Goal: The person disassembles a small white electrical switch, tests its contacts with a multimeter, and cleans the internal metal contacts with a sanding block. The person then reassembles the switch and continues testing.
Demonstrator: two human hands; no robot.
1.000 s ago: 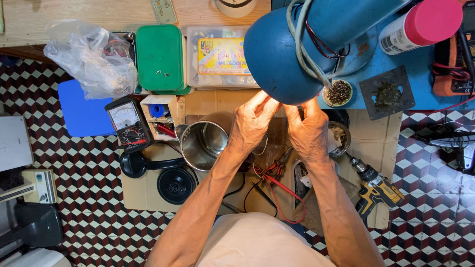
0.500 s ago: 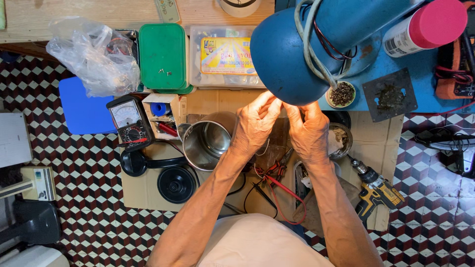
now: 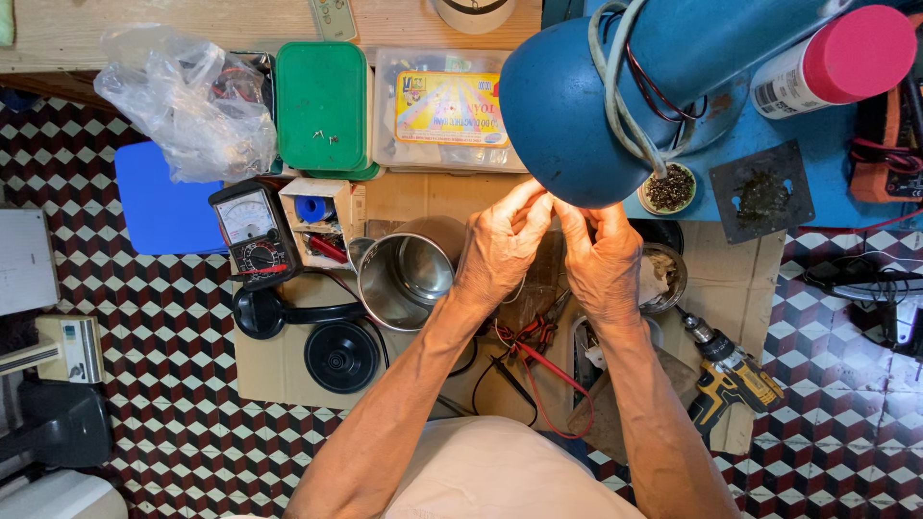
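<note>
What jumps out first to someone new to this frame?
The big blue lamp head at top centre, with the left hand and right hand raised together just beneath its rim; what they pinch is too small to tell. Left of them stands an open steel pot, and a yellow cordless drill lies at lower right.

**Count of things in view**

Two hands: the left hand (image 3: 500,245) and the right hand (image 3: 601,259). One blue lamp (image 3: 577,106), one steel pot (image 3: 404,279), one analog multimeter (image 3: 252,231), one green lid (image 3: 322,106), one yellow cordless drill (image 3: 731,375), one pink-capped spray can (image 3: 836,58), one plastic bag (image 3: 183,101).
</note>
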